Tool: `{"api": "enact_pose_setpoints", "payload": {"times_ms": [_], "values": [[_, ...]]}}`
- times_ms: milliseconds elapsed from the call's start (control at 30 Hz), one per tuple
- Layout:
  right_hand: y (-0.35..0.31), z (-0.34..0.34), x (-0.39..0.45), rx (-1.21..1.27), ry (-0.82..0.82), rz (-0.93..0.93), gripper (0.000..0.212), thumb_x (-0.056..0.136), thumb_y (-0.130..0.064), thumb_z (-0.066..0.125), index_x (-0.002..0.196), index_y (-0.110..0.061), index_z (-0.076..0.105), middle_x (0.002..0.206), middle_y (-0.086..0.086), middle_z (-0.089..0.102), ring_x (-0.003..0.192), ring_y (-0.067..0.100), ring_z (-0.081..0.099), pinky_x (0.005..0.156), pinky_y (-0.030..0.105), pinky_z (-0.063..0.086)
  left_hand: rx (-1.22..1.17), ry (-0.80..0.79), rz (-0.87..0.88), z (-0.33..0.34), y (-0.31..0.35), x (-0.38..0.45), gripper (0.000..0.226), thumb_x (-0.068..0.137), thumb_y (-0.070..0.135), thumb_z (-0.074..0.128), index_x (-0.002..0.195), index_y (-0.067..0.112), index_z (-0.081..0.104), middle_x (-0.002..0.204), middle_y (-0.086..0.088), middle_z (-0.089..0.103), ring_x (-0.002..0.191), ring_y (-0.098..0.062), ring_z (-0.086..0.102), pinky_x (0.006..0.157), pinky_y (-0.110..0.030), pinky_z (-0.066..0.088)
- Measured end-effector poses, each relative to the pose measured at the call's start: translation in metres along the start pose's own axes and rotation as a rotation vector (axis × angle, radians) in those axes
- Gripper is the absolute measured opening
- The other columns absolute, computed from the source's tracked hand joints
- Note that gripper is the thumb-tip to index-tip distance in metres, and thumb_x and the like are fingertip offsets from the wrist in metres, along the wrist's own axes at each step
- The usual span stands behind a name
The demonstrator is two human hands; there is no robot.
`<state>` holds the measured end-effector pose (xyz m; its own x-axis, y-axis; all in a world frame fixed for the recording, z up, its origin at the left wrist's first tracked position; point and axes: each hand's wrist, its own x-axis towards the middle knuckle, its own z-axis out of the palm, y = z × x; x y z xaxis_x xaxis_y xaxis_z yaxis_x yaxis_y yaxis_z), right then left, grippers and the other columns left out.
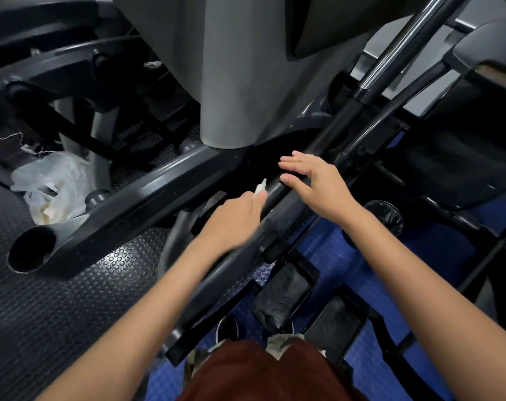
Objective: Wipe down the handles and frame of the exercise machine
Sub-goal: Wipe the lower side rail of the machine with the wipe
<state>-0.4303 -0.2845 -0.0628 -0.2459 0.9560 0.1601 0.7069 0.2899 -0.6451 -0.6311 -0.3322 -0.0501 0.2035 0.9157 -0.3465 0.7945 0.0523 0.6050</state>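
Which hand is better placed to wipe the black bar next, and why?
The left hand: it pinches the white wipe right against the black bar. The right hand carries no wipe and only steadies the bar from above.

Dark exercise machine, seen from above.
Its black bar (289, 192) slants upward beside a grey housing (234, 82); a small white wipe (260, 188) touches it.
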Motion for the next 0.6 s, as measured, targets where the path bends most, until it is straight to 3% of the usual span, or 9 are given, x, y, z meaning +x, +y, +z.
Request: {"api": "enact_pose_setpoints", "payload": {"times_ms": [100, 233, 333, 433, 500, 600], "values": [[0.000, 0.001, -0.001, -0.002, 0.001, 0.004, 0.036, 0.096, -0.032, 0.064, 0.129, -0.018, 0.067, 0.137, -0.006, 0.061, 0.140, 0.009, 0.042, 0.121, 0.036, 0.026, 0.404, 0.224, 0.095, 0.015, -0.015, -0.039, 0.049, 0.104, 0.053, 0.021, 0.122, 0.016, 0.047, 0.104, -0.002, 0.061, 0.088, -0.027, 0.065, 0.066, -0.033, 0.041], [0.000, 0.002, -0.002, 0.012, 0.000, 0.009, 0.037, 0.097, -0.032, 0.064, 0.130, -0.018, 0.066, 0.138, -0.006, 0.060, 0.140, 0.009, 0.041, 0.121, 0.036, 0.026, 0.634, 0.238, 0.111, 0.020, -0.041, -0.080, 0.056, 0.101, 0.048, 0.032, 0.140, 0.010, 0.044, 0.098, -0.001, 0.054, 0.077, -0.018, 0.061, 0.056, -0.027, 0.043], [0.000, 0.002, -0.002, 0.020, 0.005, 0.011, 0.037, 0.097, -0.032, 0.064, 0.130, -0.018, 0.066, 0.138, -0.006, 0.061, 0.140, 0.009, 0.041, 0.120, 0.038, 0.027, 0.506, 0.167, 0.090, 0.008, -0.040, -0.078, 0.054, 0.102, 0.053, 0.023, 0.136, 0.014, 0.040, 0.106, -0.001, 0.056, 0.084, -0.023, 0.064, 0.062, -0.033, 0.045], [0.000, 0.002, -0.002, 0.022, 0.007, 0.010, 0.036, 0.096, -0.032, 0.065, 0.130, -0.018, 0.067, 0.136, -0.006, 0.062, 0.140, 0.009, 0.042, 0.120, 0.038, 0.028, 0.303, 0.105, 0.079, 0.002, -0.024, -0.040, 0.046, 0.105, 0.054, 0.022, 0.111, 0.016, 0.047, 0.100, -0.005, 0.063, 0.089, -0.033, 0.065, 0.070, -0.039, 0.043], [-0.001, 0.001, -0.002, 0.013, 0.009, 0.006, 0.036, 0.096, -0.033, 0.065, 0.129, -0.018, 0.067, 0.136, -0.006, 0.062, 0.139, 0.009, 0.042, 0.120, 0.037, 0.029, 0.109, 0.021, 0.040, 0.000, -0.007, -0.007, 0.053, 0.104, 0.059, 0.019, 0.097, 0.017, 0.050, 0.095, -0.004, 0.069, 0.091, -0.033, 0.067, 0.081, -0.042, 0.048], [-0.002, -0.001, -0.001, -0.009, -0.004, 0.002, 0.036, 0.096, -0.033, 0.065, 0.129, -0.018, 0.067, 0.136, -0.005, 0.062, 0.139, 0.010, 0.043, 0.119, 0.035, 0.029, -0.202, -0.049, -0.033, -0.005, 0.012, 0.020, 0.068, 0.101, 0.065, 0.014, 0.100, 0.019, 0.064, 0.082, -0.002, 0.076, 0.072, -0.025, 0.073, 0.087, -0.038, 0.052]]}}
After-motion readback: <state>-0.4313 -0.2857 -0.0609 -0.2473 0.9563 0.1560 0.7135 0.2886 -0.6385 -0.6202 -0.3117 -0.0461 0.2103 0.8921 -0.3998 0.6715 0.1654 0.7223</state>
